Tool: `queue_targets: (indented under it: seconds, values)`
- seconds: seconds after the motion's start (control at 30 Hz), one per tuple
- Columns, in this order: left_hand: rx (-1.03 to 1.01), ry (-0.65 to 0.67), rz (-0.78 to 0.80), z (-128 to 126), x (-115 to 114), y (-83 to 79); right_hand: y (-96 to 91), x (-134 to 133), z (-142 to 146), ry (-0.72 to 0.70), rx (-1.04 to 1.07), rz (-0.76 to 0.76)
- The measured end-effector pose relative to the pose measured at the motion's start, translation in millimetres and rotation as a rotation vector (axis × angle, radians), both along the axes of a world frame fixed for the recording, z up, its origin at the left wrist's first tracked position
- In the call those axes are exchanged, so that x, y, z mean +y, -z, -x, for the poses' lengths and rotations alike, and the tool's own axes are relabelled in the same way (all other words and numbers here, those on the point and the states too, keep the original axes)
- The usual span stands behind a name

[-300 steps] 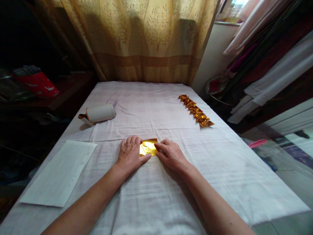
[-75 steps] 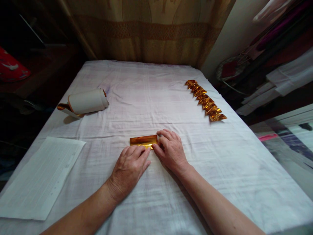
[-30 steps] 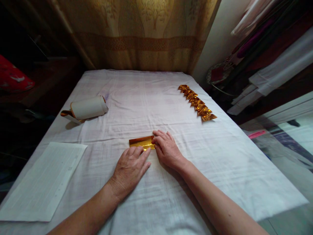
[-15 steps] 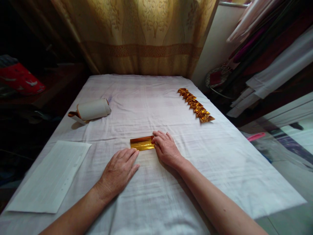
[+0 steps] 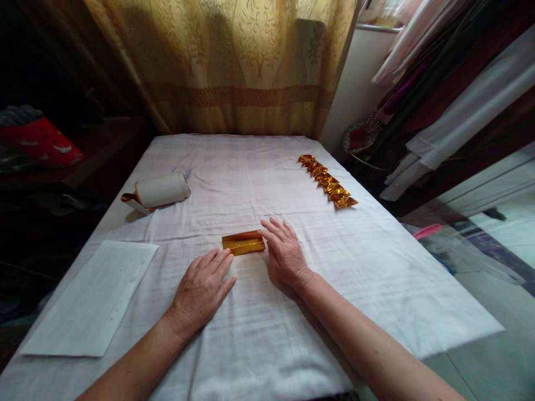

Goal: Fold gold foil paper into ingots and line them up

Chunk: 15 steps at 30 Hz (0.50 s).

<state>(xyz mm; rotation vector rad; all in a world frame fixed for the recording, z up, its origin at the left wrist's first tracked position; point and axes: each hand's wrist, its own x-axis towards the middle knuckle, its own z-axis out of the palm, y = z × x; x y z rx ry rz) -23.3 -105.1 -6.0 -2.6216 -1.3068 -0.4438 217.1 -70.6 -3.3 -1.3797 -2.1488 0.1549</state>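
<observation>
Straight ahead, at twelve o'clock, a small rectangular strip of shiny gold foil (image 5: 243, 245), creased lengthwise, lies on the white cloth-covered table (image 5: 251, 195). My left hand (image 5: 201, 287) lies flat, fingers together, tips at the strip's seven-o'clock corner. My right hand (image 5: 287, 256), fingers loosely spread, is at its three-o'clock end; I cannot tell whether it presses. Neither pinches anything. The foil looks light, slick and easily wrinkled, best held by its short ends.
</observation>
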Motion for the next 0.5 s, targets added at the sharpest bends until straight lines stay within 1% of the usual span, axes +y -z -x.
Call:
queue_targets:
  seconds: [0.07,0.1,0.17,0.23,0.33,0.4,0.5]
  values:
    - [-0.013,0.000,0.001,-1,0,0.1,-5.1,-9,13,-0.143,-0.105,0.042]
    - [-0.020,-0.004,0.001,-1,0,0.1,-6.5,-13,20,-0.193,-0.146,0.076]
    - [-0.025,-0.014,-0.002,-1,0,-0.5,-6.8,-18,33,-0.228,-0.196,0.159]
    - [-0.011,-0.018,-0.004,-1,-1,-1.9,-5.7,-20,39,-0.230,-0.225,0.229]
    - [0.014,-0.024,-0.001,-1,-2,-4.5,-5.5,-18,32,-0.242,-0.270,0.281]
    - [0.015,-0.035,0.010,0,-2,-5.4,-6.7,-16,19,-0.242,-0.306,0.295]
    - [0.000,-0.042,0.028,1,-2,-5.4,-8.1,-16,-3,-0.198,-0.346,0.308]
